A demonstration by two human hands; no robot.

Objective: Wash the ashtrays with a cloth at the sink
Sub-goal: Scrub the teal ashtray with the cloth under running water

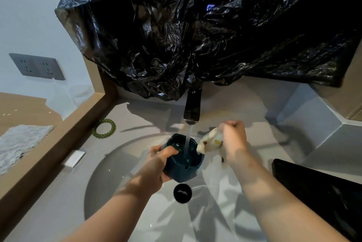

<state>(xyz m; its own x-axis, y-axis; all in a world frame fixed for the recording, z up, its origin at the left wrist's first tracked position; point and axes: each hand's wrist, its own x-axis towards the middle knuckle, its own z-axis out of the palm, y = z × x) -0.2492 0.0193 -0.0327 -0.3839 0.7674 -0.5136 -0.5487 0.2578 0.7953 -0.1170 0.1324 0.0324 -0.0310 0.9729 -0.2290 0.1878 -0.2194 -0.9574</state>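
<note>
Head view.

- Ashtray [184, 160]: dark teal, squarish, deep, with a notch in the near wall. Held upright over the sink [109, 173], above and behind the black drain stopper [182, 192].
- Left hand [159, 156]: fingers clamped on the ashtray's left wall, thumb hooked over the rim into the bowl, the other fingers wrapped round the outside and mostly hidden.
- Right hand [233, 136]: fingers curled tight round a cream cloth [210, 141] with a yellow patch. The cloth's free end hangs just beside the ashtray's right rim; contact cannot be told. Hand slightly blurred.
- Faucet [193, 106]: black, directly behind and above the ashtray. A water stream [187, 141] falls into the bowl, and the inside looks wet.
- Edges and room: open basin on all sides of the ashtray. A black flat object [317, 192] sits at the right edge, near the right forearm. Crumpled black plastic sheet [195, 26] hangs over the faucet's base.
- Worktop [58, 202], left: green coiled hair tie [104, 126] and a small white block [75, 158], both well apart from the hands.
</note>
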